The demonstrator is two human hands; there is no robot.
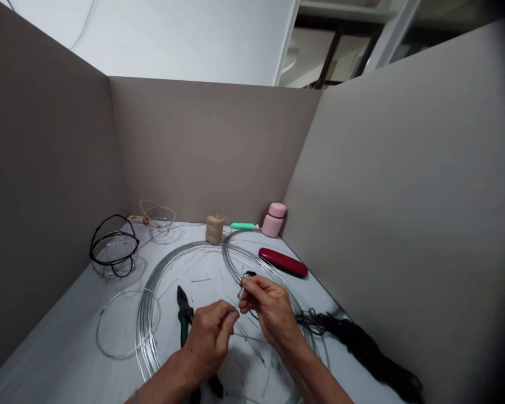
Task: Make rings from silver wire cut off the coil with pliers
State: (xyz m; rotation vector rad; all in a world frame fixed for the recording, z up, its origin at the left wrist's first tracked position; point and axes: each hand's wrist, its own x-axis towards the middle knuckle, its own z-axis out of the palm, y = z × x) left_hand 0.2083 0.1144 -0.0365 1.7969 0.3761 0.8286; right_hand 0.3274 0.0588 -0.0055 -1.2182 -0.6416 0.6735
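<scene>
My left hand [211, 335] is closed in a pinch, thumb against fingertips, on a thin silver wire that I can barely make out. My right hand [267, 304] pinches the same thin wire [240, 294] near a small black tie [249, 274] wrapped at its end. Both hands hover over a large coil of silver wire [151, 297] lying flat on the white table. Green-handled pliers [184, 315] lie just left of my left hand, partly hidden under my wrist.
A black wire basket [113, 247] stands at the left, a small clear wire basket [157, 216] behind it. At the back are a twine spool [214, 228], a green tool [244, 226] and a pink jar [274, 219]. A red case [283, 262] and black cord bundle [362, 342] lie right. Grey partitions enclose the table.
</scene>
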